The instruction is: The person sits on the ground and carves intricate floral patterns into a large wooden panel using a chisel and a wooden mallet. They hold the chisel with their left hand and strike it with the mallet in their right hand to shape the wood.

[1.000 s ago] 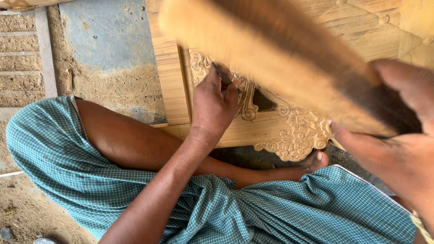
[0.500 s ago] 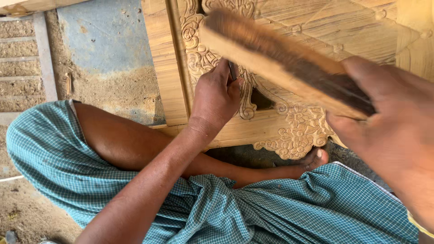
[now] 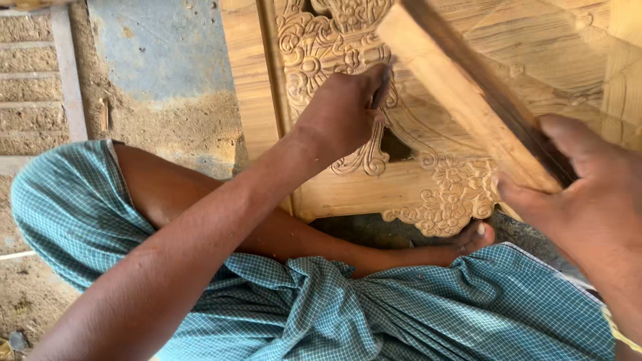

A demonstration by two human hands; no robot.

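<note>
1. At the far left you have a rough, sandy earth wall, and just right of it a pale blue-grey plastered patch above crumbling brown dirt.
2. Your bent knee, draped in a teal, finely checked cotton wrap, fills the lower left; the same cloth spreads across the bottom of the view.
3. Your left hand is curled into a fist against the pale carved wooden panel, resting on its scrolled floral relief. A thin dark tool shows between thumb and fingers, its tip on the carving; you cannot tell what kind of tool it is.
4. The panel stands upright in front of your crossed legs, with a plain flat border on its left edge and flower carving along its scalloped lower edge.
5. Your bare foot lies just below that lower edge, toes near the carved flowers.
6. Your right hand is closed around one end of a long, worn, light-brown wooden block, held raised and slanting up-left above the panel, near your left hand.
</note>
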